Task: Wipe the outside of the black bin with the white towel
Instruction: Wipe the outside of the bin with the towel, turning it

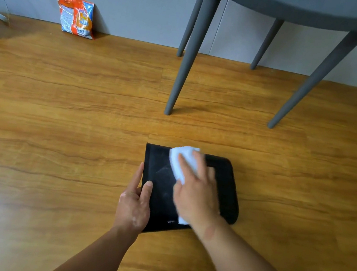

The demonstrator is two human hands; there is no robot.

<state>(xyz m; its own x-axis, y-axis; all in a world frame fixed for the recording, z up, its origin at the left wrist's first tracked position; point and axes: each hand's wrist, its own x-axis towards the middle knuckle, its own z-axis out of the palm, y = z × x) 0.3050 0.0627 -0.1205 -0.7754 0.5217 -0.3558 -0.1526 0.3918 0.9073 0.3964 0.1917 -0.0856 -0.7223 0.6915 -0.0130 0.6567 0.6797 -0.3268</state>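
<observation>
While the black plastic bin (191,191) lies on its side on the wood-grain floor (62,121), both hands are on it. Left hand (134,206) grips the bin's left edge: thumb on the upper face, index finger straight along the side, remaining fingers hidden. Right hand (196,189) lies flat, fingers spread, pressing the crumpled white towel (181,160) onto the upper face; palm down, not clenched. Towel sticks out past the fingertips toward the bin's far edge, and a small piece shows under the wrist near the near edge. Faint whitish smears on the black face, left of the towel. Right hand is slightly blurred.

Bin sits on the floor just short of the grey table (301,8), whose round tapered legs stand beyond it. Far left, an orange and white printed plastic bag (77,17) leans upright against the grey wall (132,6), well apart from the bin.
</observation>
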